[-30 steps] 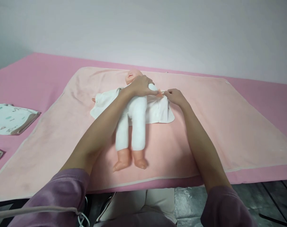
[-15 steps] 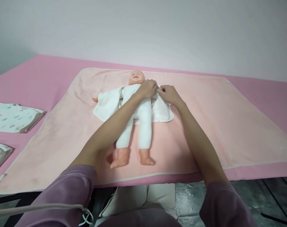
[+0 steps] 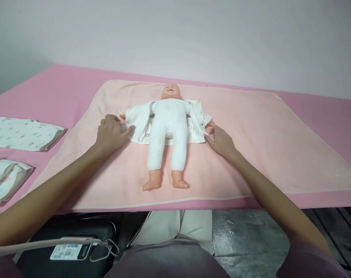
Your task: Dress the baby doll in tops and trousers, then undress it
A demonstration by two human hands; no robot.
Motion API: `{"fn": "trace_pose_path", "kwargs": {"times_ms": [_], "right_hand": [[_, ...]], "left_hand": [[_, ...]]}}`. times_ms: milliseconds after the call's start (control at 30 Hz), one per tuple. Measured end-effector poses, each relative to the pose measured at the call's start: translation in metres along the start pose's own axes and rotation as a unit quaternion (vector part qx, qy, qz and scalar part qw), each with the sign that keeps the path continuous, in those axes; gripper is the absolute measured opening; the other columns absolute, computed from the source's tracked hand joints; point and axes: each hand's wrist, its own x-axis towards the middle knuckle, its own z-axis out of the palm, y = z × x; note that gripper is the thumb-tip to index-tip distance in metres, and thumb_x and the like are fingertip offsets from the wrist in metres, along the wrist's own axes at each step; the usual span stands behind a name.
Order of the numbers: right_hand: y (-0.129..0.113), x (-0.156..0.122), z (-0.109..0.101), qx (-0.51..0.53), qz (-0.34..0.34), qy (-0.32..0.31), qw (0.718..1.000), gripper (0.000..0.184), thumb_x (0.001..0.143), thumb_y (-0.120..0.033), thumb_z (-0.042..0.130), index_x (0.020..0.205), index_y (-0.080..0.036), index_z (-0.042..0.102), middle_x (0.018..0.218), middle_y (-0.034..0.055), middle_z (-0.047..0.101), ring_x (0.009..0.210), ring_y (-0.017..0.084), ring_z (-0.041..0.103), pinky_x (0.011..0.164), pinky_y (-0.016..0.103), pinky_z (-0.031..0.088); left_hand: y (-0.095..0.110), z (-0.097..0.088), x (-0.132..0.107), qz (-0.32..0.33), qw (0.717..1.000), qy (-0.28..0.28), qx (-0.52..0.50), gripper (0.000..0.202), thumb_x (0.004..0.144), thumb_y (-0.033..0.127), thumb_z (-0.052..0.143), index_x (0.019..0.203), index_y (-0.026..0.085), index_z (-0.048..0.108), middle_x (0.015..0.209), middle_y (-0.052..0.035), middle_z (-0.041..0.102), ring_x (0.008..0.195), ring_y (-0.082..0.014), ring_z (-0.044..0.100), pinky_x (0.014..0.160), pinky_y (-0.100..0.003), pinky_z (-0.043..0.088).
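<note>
A soft-bodied baby doll with a white cloth torso [image 3: 168, 127] lies face-up on a pale pink fleece blanket [image 3: 265, 146] spread over the pink tabletop [image 3: 48, 88]. Under it, an open white cotton baby jacket [image 3: 139, 125] fans out to both sides. The left hand [image 3: 111, 133] rests on the jacket's left flap, fingers released and flat, seemingly pressing it smooth. The right hand [image 3: 220, 141] touches the right flap's lower corner, fingers loose, grasping nothing. Folded patterned cloths [image 3: 21, 133] lie well apart, at the tabletop's left.
</note>
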Motion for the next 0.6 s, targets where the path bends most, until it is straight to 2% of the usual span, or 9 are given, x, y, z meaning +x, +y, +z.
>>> {"fn": "trace_pose_path", "kwargs": {"times_ms": [100,167,200,267,300,333,400,467,600], "right_hand": [[-0.008,0.012,-0.003,0.004,0.037,-0.062,0.997,0.025,0.099,-0.044,0.066,0.087,-0.024,0.056,0.094,0.0083,0.071,0.089,0.029,0.065,0.079,0.040,0.048],[-0.027,0.026,-0.011,0.045,0.050,-0.069,0.995,0.024,0.096,-0.036,0.067,0.080,-0.024,0.053,0.082,0.0045,0.064,0.081,0.025,0.061,0.076,0.038,0.045],[-0.041,0.033,-0.016,0.080,0.034,-0.042,0.995,0.023,0.096,-0.034,0.066,0.080,-0.024,0.052,0.079,0.0029,0.061,0.078,0.023,0.058,0.075,0.037,0.044],[-0.072,0.042,-0.022,0.153,-0.049,0.053,0.986,0.019,0.099,-0.034,0.061,0.087,-0.025,0.050,0.082,0.0013,0.057,0.076,0.020,0.054,0.074,0.035,0.043],[-0.087,0.043,-0.023,0.173,-0.113,0.092,0.974,0.016,0.101,-0.034,0.059,0.091,-0.025,0.050,0.085,0.0015,0.057,0.077,0.020,0.052,0.075,0.035,0.043],[-0.100,0.041,-0.022,0.173,-0.184,0.109,0.961,0.014,0.101,-0.034,0.059,0.095,-0.025,0.050,0.089,0.0023,0.058,0.078,0.020,0.052,0.077,0.036,0.044],[-0.113,0.031,-0.014,0.123,-0.315,0.083,0.938,0.011,0.099,-0.031,0.060,0.099,-0.025,0.051,0.096,0.0052,0.061,0.084,0.023,0.054,0.082,0.039,0.045],[-0.106,0.015,-0.001,0.078,-0.368,0.042,0.926,0.010,0.097,-0.028,0.061,0.104,-0.024,0.054,0.104,0.0088,0.066,0.093,0.026,0.058,0.086,0.041,0.046],[-0.063,-0.013,0.026,0.129,-0.269,0.053,0.953,0.018,0.099,-0.032,0.064,0.113,-0.024,0.056,0.109,0.0105,0.069,0.097,0.029,0.062,0.084,0.042,0.049]], "left_hand": [[-0.014,-0.003,0.011,-0.065,0.993,-0.097,0.014,0.048,0.091,0.068,0.067,0.102,0.022,0.062,0.109,-0.0165,0.072,0.110,-0.0434,0.068,0.101,-0.056,0.051],[0.006,-0.006,0.024,-0.059,0.989,-0.134,-0.025,0.036,0.096,0.058,0.065,0.091,0.023,0.061,0.091,-0.0104,0.070,0.095,-0.0356,0.069,0.092,-0.047,0.051],[0.024,-0.007,0.028,-0.035,0.991,-0.116,-0.057,0.030,0.099,0.051,0.061,0.090,0.022,0.061,0.089,-0.0091,0.069,0.092,-0.0329,0.068,0.089,-0.045,0.050],[0.066,-0.007,0.030,0.070,0.990,0.010,-0.125,0.021,0.103,0.042,0.056,0.099,0.022,0.061,0.097,-0.0096,0.071,0.097,-0.0302,0.067,0.090,-0.043,0.051],[0.086,-0.005,0.027,0.147,0.976,0.063,-0.146,0.018,0.104,0.038,0.056,0.106,0.022,0.062,0.104,-0.0110,0.072,0.102,-0.0301,0.066,0.093,-0.043,0.051],[0.104,-0.003,0.021,0.232,0.959,0.073,-0.147,0.016,0.104,0.036,0.058,0.111,0.021,0.062,0.111,-0.0126,0.072,0.108,-0.0310,0.065,0.097,-0.045,0.051],[0.123,0.003,0.005,0.361,0.926,0.038,-0.108,0.019,0.100,0.031,0.063,0.117,0.021,0.063,0.124,-0.0155,0.072,0.116,-0.0345,0.064,0.102,-0.050,0.051],[0.115,0.008,-0.011,0.403,0.912,0.014,-0.078,0.026,0.100,0.031,0.065,0.123,0.021,0.063,0.133,-0.0173,0.071,0.122,-0.0377,0.063,0.105,-0.054,0.050],[0.058,0.015,-0.025,0.340,0.934,0.047,-0.101,0.033,0.100,0.044,0.064,0.123,0.020,0.062,0.130,-0.0191,0.071,0.121,-0.0385,0.065,0.105,-0.054,0.052]]}}
